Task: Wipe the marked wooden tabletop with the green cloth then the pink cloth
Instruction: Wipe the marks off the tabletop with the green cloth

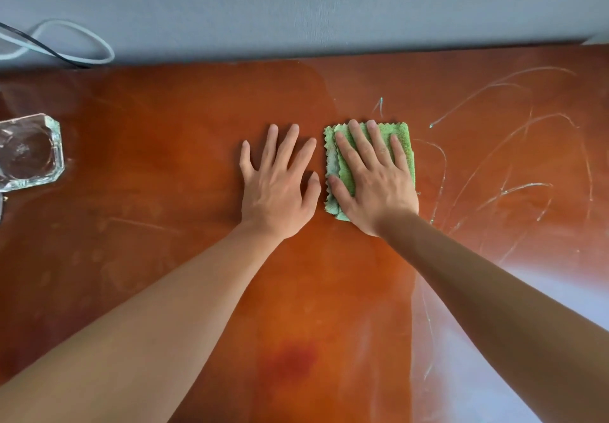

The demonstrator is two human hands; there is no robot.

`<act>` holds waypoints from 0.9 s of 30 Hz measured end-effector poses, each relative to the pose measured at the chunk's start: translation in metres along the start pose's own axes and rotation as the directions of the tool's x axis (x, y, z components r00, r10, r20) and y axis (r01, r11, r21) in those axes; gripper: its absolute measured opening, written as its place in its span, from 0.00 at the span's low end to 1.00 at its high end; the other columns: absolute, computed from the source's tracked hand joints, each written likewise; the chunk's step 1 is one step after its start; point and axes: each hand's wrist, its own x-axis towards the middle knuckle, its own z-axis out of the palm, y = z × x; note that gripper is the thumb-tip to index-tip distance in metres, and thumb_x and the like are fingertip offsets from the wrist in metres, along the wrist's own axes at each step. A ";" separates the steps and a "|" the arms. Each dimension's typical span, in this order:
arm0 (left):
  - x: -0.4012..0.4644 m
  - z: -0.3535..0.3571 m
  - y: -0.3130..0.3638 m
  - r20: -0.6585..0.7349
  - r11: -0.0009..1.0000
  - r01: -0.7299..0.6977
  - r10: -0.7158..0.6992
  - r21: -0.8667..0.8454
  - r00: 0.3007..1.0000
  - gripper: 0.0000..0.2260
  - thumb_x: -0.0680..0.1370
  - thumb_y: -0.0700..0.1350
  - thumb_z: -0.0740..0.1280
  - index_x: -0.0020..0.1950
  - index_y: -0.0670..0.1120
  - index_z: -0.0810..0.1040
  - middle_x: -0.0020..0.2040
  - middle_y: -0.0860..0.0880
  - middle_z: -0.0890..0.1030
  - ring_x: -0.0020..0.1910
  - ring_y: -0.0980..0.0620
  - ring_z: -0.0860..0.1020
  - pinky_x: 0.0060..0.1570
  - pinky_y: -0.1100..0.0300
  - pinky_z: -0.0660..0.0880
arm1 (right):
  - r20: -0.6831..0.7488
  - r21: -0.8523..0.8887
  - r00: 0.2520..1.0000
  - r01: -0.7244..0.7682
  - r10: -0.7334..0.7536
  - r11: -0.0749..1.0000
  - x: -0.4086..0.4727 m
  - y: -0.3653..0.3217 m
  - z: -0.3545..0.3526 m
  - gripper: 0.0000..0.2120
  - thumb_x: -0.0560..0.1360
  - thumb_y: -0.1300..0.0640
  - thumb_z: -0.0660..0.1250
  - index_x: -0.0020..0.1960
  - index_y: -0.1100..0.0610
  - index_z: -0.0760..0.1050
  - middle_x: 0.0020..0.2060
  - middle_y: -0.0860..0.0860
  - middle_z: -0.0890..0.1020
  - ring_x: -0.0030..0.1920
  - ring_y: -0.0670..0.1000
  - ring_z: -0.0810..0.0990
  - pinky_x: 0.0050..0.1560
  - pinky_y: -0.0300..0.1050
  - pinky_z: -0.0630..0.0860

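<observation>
Both hands flat, fingers spread: right hand (374, 175) presses green cloth (400, 140) on table (164, 159); left hand (278, 182) bare beside. I see pale marks (514, 188) right of cloth, probably chalk.

Two hands show: the left hand (278, 188) and the right hand (375, 182), each with five spread fingers. One green cloth (400, 140), folded, lies on the one wooden surface (164, 191). Left of the cloth stands one clear glass dish (28, 152). Beyond the dish, one pale looped cable (99, 43) and one black cable (39, 45).
</observation>
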 end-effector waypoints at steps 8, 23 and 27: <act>-0.002 0.001 -0.002 -0.043 1.000 -0.013 0.012 -0.014 0.999 0.25 0.81 0.58 0.59 0.77 0.52 0.69 0.80 0.46 0.65 0.80 0.42 0.59 0.76 0.31 0.52 | -0.005 -0.017 0.999 0.050 -0.050 0.999 0.046 0.005 -0.009 0.34 0.82 0.34 0.41 0.83 0.50 0.49 0.83 0.52 0.51 0.83 0.55 0.45 0.81 0.59 0.45; -0.001 -0.003 0.006 -0.040 0.998 0.011 -0.014 -0.056 0.999 0.25 0.79 0.57 0.60 0.75 0.51 0.73 0.78 0.46 0.68 0.80 0.41 0.62 0.74 0.30 0.54 | 0.023 -0.021 0.992 0.122 -0.121 0.992 0.133 -0.009 -0.025 0.34 0.82 0.36 0.40 0.84 0.50 0.48 0.83 0.50 0.51 0.83 0.55 0.45 0.81 0.59 0.42; -0.002 -0.003 0.004 -0.051 0.998 0.018 -0.022 -0.062 0.998 0.24 0.78 0.56 0.61 0.73 0.51 0.74 0.75 0.45 0.72 0.79 0.41 0.63 0.74 0.30 0.55 | 0.050 -0.022 0.977 0.208 -0.207 0.978 0.144 -0.029 -0.026 0.32 0.82 0.38 0.38 0.84 0.49 0.46 0.83 0.49 0.50 0.83 0.55 0.44 0.81 0.60 0.42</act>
